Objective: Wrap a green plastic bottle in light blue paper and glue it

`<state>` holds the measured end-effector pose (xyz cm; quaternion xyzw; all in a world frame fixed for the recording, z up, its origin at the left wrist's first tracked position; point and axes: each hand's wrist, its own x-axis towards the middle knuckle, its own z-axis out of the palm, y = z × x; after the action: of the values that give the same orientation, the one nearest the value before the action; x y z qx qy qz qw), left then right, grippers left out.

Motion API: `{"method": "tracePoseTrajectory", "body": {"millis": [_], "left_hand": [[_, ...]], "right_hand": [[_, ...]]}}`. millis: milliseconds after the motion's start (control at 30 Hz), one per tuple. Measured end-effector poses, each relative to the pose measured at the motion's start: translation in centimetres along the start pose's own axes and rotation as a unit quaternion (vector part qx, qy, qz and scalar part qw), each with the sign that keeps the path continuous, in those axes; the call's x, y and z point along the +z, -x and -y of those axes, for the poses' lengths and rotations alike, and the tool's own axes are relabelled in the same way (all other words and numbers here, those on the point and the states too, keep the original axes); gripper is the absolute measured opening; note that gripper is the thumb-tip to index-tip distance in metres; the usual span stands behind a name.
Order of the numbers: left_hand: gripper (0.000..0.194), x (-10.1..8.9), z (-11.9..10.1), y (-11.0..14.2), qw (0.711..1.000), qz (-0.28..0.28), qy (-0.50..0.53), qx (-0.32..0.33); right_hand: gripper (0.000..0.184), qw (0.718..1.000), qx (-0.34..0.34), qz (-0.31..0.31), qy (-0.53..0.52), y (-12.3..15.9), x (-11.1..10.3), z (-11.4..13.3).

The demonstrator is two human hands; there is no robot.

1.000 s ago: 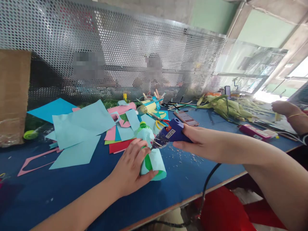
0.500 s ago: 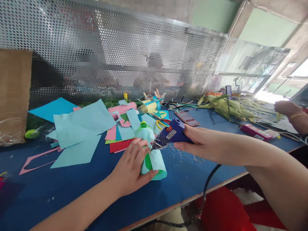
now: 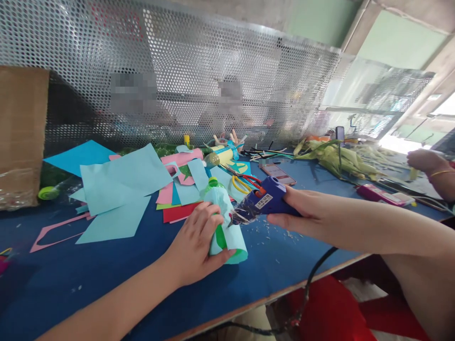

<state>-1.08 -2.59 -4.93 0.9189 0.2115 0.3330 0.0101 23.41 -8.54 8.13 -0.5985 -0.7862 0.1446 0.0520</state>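
Observation:
A green plastic bottle (image 3: 212, 183) lies on the blue table, its capped neck pointing away from me. Light blue paper (image 3: 237, 237) is wrapped round its body, with a strip of green showing through a gap. My left hand (image 3: 201, 237) is closed round the bottle and paper from the left, thumb near the cut lower end. In my right hand (image 3: 298, 208) is a blue hot glue gun (image 3: 272, 196), its nozzle wrapped in stringy glue and close over the paper. Whether the tip touches the paper I cannot tell. A black cord (image 3: 316, 270) hangs below the gun.
Light blue paper sheets (image 3: 121, 182) and coloured scraps cover the left and middle. Scissors (image 3: 241, 182), a phone (image 3: 277, 174) and corn husks (image 3: 341, 158) lie beyond. A perforated metal screen (image 3: 199, 71) stands behind. Another person's hand (image 3: 424, 163) is at far right.
My right hand has drawn the glue gun slightly right, so its nozzle sits farther from my left fingers. My left hand keeps its hold on the bottle.

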Motion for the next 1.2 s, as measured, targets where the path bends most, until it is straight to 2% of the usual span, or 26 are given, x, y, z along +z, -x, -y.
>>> {"method": "tracePoseTrajectory", "body": {"millis": [367,533,733,1000,1200], "left_hand": [[0.033,-0.1,-0.1,-0.1,1.000,-0.008,-0.002,0.009],[0.033,0.1,0.0,0.0,1.000,-0.011,0.001,0.001],[0.033,0.0,-0.1,0.1,1.000,-0.010,-0.004,0.001],[0.034,0.3,0.0,0.1,1.000,-0.014,-0.002,0.002],[0.035,-0.3,-0.2,-0.4,1.000,-0.007,-0.005,0.010]], "right_hand": [[0.043,1.000,-0.004,0.003,-0.007,0.8,0.2,-0.2],[0.040,1.000,-0.004,0.001,-0.002,0.2,-0.1,0.5],[0.042,1.000,-0.018,0.007,-0.008,-0.5,0.0,0.2],[0.040,1.000,0.004,0.021,0.005,0.6,-0.4,0.6],[0.043,1.000,-0.006,-0.011,0.010,1.2,0.2,0.0]]}}
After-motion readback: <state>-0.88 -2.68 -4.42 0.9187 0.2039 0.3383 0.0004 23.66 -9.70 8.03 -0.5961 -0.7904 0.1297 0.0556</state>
